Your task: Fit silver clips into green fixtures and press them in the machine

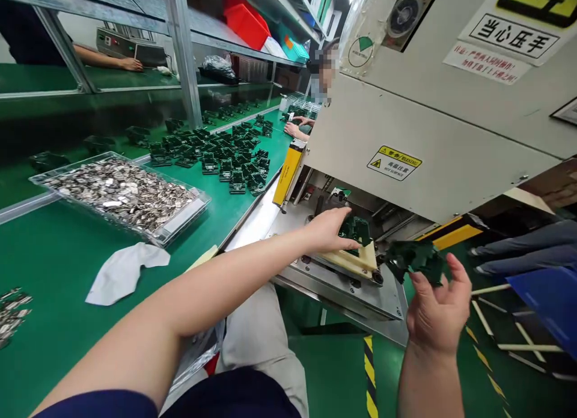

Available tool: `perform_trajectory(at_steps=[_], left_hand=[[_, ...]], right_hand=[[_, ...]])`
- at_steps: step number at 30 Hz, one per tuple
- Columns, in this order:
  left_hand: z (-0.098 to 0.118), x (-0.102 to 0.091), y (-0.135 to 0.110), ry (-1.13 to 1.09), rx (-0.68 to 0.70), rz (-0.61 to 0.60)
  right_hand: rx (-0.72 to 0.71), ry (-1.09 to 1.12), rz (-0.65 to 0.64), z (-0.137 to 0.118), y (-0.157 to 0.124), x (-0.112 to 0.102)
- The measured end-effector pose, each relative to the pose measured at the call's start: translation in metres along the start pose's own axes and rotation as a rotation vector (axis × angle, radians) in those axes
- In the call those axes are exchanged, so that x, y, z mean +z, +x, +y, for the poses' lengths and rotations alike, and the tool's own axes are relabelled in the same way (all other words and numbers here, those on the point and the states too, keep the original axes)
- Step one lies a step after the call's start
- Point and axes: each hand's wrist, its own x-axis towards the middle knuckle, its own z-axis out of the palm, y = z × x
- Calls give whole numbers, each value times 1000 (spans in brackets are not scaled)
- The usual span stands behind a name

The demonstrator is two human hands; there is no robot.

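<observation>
My left hand [331, 229] reaches under the hood of a grey press machine [428, 136], its fingertips at a dark green circuit board [356, 230]. That board lies in a cream-coloured fixture [351, 259] on a steel bed [342, 292]. I cannot tell whether the left fingers grip it. My right hand [439, 307] is outside the press, to the right of the fixture, and pinches a dark green circuit board piece [417, 260] between thumb and fingers.
A clear tray [119, 196] of silvery metal parts and many dark green boards [216, 157] sit on the green bench, beside a white cloth [126, 272]. A yellow safety post [288, 172] stands by the press. A co-worker's hands [297, 128] work beyond it.
</observation>
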Motion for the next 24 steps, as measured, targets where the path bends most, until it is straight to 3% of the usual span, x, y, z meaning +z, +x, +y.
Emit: perform_trajectory(at_steps=[2,5,8,11,14,16,19,21,23,24], left_hand=[[-1,7,8,-72,-49,28],[1,-13,-16,-234,-63,166],[-4,-55,-73,-333,-123,212],[-23,-92,-140,-360,-293,180],[-49,-106,-189,-309,-448,174],[-62,-103,-203,-290,-461,160],[-72,-92,-198,-296,-404,74],[-72,-87,-188,-270,-365,-15],[-72,-87,-177,-231,-322,-89],[-72,-88,-173,-218,-301,-120]], right_hand=[[15,53,-24,4,11,7],[27,63,-109,10,23,24],[36,-89,-275,14,33,40],[12,-224,-451,17,40,51],[-19,-279,-499,20,42,57],[-59,-362,-495,19,39,56],[-207,-553,-398,16,22,39],[-228,-665,-187,18,1,12],[-51,-767,99,29,-25,-24],[101,-777,140,38,-37,-41]])
